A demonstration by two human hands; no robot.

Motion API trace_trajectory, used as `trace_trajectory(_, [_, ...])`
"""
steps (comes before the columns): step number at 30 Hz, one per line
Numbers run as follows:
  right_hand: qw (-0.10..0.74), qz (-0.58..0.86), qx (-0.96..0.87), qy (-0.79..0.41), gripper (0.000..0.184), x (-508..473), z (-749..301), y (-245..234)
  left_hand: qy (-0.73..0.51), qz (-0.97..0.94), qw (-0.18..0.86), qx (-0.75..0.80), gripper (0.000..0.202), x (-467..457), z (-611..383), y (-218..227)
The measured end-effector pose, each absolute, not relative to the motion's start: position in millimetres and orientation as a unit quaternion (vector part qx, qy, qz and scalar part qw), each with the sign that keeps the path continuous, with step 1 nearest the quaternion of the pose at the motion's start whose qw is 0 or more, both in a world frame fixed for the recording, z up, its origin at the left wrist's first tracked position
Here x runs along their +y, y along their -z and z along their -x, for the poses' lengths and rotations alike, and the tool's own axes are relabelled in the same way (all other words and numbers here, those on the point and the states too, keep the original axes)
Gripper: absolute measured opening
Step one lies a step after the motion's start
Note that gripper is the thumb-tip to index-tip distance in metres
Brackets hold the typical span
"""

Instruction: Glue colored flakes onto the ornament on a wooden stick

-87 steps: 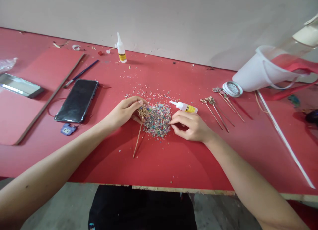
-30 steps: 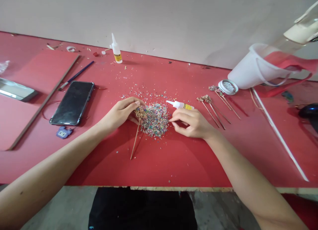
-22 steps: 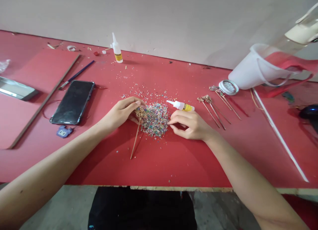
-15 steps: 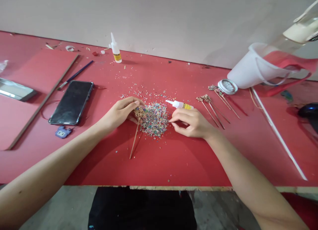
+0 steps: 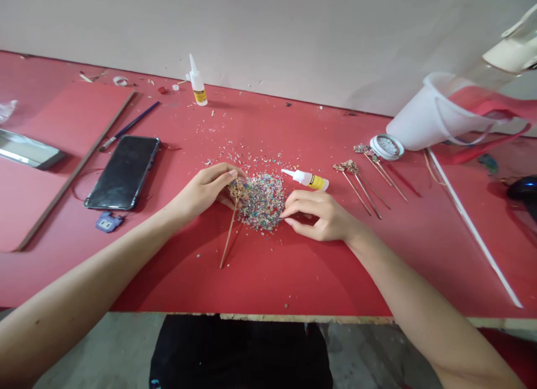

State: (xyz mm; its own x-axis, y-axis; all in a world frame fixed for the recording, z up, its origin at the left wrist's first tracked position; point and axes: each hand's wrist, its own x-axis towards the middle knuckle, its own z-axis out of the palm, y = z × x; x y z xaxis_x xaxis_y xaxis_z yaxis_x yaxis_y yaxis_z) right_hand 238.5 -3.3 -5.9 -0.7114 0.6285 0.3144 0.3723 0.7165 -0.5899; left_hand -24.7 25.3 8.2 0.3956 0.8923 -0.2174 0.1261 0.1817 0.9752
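My left hand (image 5: 212,190) is closed on the ornate head of a gold hairpin (image 5: 230,232), whose long stem slants down toward me. Right beside it a heap of tiny multicoloured chips (image 5: 264,201) lies on the red table. At the heap's right edge, my right hand (image 5: 316,214) has its thumb and index finger pinched together; whether a chip is between them is too small to make out. Just behind the right hand a small glue bottle (image 5: 306,179) with a yellow label lies on its side, nozzle pointing left.
Several more hairpins (image 5: 356,182) lie to the right, near a round lid (image 5: 386,146) of pale beads and a white bucket (image 5: 436,115). A second glue bottle (image 5: 198,84) stands at the back. Leftward are a phone (image 5: 123,173), a paintbrush (image 5: 130,126) and a board (image 5: 75,170).
My right hand has shifted slightly left and down, its pinched fingertips now at the edge of the chip heap. More of the lying glue bottle shows. My left hand still holds the hairpin.
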Motion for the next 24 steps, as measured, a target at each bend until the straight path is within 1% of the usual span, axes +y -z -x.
trace_trajectory(4, [0.244, 0.269, -0.892, -0.270, 0.014, -4.8, -235.5, 8.0, -0.309, -0.559, 0.620, 0.456, 0.024, 25.4, 24.0, -8.4])
trace_trajectory(10, [0.248, 0.297, -0.893, -0.230, 0.013, -2.4, -235.9, 9.6, -0.308, -0.557, 0.623, 0.454, 0.025, 25.7, 24.8, -7.6])
trace_trajectory(15, [0.244, 0.275, -0.897, -0.246, 0.014, -4.8, -233.9, 9.4, -0.308, -0.557, 0.624, 0.453, 0.024, 25.2, 24.8, -7.6])
trace_trajectory(21, [0.247, 0.299, -0.903, -0.187, 0.015, -5.1, -232.9, 11.5, -0.314, -0.552, 0.625, 0.455, 0.023, 25.8, 24.1, -7.7])
trace_trajectory(24, [0.253, 0.294, -0.903, -0.184, 0.016, -5.4, -233.3, 11.5, -0.312, -0.552, 0.628, 0.452, 0.023, 25.8, 24.4, -7.3])
